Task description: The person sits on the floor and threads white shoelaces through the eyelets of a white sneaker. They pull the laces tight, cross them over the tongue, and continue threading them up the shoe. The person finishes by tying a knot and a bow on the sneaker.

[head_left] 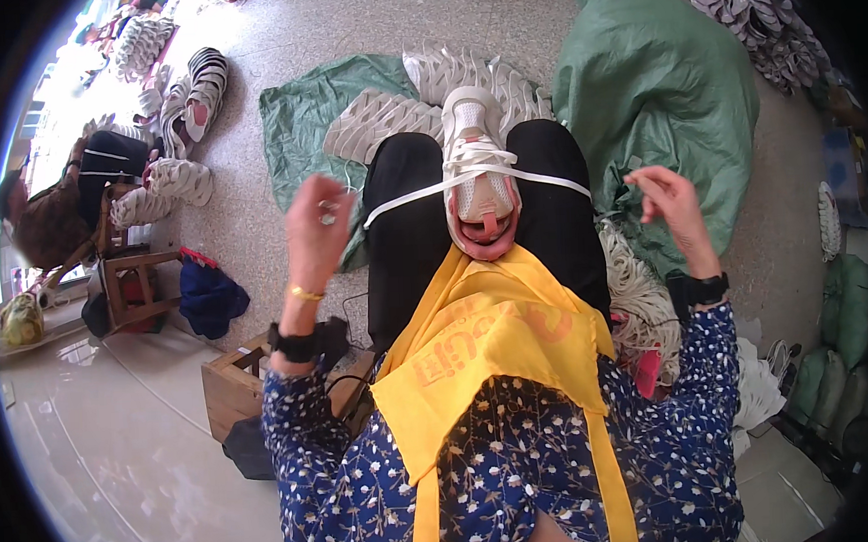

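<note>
A white and pink sneaker (475,203) rests between my thighs, its toe pointing away and its pink-lined opening toward me. White shoelace (546,177) crosses its tongue, and the loose ends lie out over both black trouser legs. To the left of the shoe, my left hand (318,228) is raised with its fingers curled in; a small silvery thing shows at the fingers, too small to name. My right hand (671,207) hovers to the right with bent fingers apart and nothing in them. Neither hand touches the shoe.
Rows of white shoe uppers (379,123) lie on a green sheet (291,112) beyond my knees. A large green sack (654,87) stands right. A bundle of white laces (638,291) hangs by my right thigh. A wooden box (228,391) is left. Another person (59,215) sits far left.
</note>
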### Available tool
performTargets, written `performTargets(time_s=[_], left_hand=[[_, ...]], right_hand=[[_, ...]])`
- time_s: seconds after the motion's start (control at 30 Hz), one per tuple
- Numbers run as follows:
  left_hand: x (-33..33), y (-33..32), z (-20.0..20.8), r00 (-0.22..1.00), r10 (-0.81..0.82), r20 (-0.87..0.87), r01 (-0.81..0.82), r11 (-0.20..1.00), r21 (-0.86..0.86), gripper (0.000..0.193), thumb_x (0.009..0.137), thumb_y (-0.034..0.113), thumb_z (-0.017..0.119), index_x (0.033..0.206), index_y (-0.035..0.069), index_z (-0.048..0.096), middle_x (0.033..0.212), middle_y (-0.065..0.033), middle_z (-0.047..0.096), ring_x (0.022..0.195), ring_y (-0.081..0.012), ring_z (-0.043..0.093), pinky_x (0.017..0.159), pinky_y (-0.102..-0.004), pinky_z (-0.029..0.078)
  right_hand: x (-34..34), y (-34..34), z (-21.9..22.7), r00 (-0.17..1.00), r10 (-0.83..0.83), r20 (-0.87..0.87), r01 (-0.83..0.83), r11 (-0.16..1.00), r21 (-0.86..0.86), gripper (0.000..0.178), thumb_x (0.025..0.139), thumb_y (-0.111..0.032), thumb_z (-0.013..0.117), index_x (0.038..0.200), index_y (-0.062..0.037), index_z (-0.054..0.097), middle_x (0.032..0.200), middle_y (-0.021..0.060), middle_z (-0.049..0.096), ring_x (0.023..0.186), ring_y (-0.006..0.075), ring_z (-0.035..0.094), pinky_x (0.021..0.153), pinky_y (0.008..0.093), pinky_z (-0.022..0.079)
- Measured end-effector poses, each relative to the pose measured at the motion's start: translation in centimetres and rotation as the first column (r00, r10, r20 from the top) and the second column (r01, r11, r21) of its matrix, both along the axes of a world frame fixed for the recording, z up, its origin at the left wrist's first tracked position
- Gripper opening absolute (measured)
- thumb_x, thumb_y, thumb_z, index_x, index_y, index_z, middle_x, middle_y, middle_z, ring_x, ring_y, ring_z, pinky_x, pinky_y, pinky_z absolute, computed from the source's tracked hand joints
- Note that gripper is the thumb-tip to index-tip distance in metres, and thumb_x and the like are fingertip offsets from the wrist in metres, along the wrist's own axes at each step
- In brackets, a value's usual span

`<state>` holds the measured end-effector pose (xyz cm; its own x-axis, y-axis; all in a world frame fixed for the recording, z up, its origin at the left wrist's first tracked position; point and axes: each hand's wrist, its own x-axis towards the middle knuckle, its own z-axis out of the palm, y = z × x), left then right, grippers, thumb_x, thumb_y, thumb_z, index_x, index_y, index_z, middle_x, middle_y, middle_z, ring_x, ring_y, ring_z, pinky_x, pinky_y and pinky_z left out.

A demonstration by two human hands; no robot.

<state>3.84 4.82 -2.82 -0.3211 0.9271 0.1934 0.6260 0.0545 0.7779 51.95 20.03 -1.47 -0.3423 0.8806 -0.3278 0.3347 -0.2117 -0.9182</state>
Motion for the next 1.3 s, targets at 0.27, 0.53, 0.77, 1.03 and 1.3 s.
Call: performTargets(time_s=[0.27,0.53,0.77,1.03,1.3], left_hand=[[8.6,6.1,-1.3,0.963,-0.245,-0.114,0.250,0.968,0.026,0.016,0.087,0.007,0.070,0.091,0.001,0.055,0.087,-0.0160,0.060,0.077,-0.0389,0.061,0.068,-0.0451,0.051],[9.2,6.7,-1.9,0.956,-0.253,-0.151,0.265,0.961,0.072,0.014,0.087,0.001,0.064,0.096,0.000,0.053,0.088,-0.0201,0.057,0.087,-0.0413,0.058,0.077,-0.0477,0.048],[7.9,8.6,-1.9,0.896,-0.150,-0.418,0.246,0.951,0.186,0.015,0.087,-0.001,0.061,0.099,0.000,0.052,0.091,-0.0195,0.057,0.089,-0.0401,0.059,0.079,-0.0475,0.052],[5.7,8.8,-1.4,0.756,-0.371,0.539,0.478,0.876,-0.069,0.009,0.092,0.008,0.065,0.094,0.000,0.062,0.097,-0.0063,0.057,0.090,-0.0178,0.057,0.075,-0.0305,0.048],[5.5,8.8,-0.8,0.737,-0.385,0.555,0.573,0.793,-0.210,0.018,0.085,0.015,0.071,0.088,0.001,0.060,0.094,-0.0015,0.048,0.088,-0.0130,0.052,0.077,-0.0281,0.046]], right_hand=[[-11.4,-0.7,0.2,0.976,0.192,-0.100,-0.182,0.978,0.101,0.016,0.098,-0.008,0.066,0.108,0.0029,0.069,0.084,0.0042,0.070,0.060,0.0071,0.063,0.052,0.0248,0.056],[-14.6,-1.9,1.2,0.957,0.262,0.122,-0.281,0.942,0.185,0.015,0.096,-0.009,0.067,0.104,0.0041,0.067,0.083,0.0050,0.071,0.055,0.0073,0.063,0.047,0.0248,0.053],[-16.4,-1.8,0.4,0.958,0.241,0.158,-0.283,0.889,0.360,0.013,0.091,-0.010,0.069,0.092,0.0026,0.068,0.072,0.0107,0.069,0.057,0.0158,0.067,0.052,0.0309,0.052],[-16.0,-1.6,0.6,0.945,0.250,0.211,-0.321,0.840,0.437,0.014,0.087,-0.011,0.073,0.087,0.0026,0.068,0.069,0.0125,0.067,0.060,0.0180,0.066,0.057,0.0327,0.051],[-15.3,-1.5,1.2,0.933,0.289,0.215,-0.357,0.819,0.448,0.014,0.091,-0.010,0.072,0.087,0.0017,0.065,0.067,0.0057,0.062,0.056,0.0080,0.052,0.053,0.0282,0.043]])
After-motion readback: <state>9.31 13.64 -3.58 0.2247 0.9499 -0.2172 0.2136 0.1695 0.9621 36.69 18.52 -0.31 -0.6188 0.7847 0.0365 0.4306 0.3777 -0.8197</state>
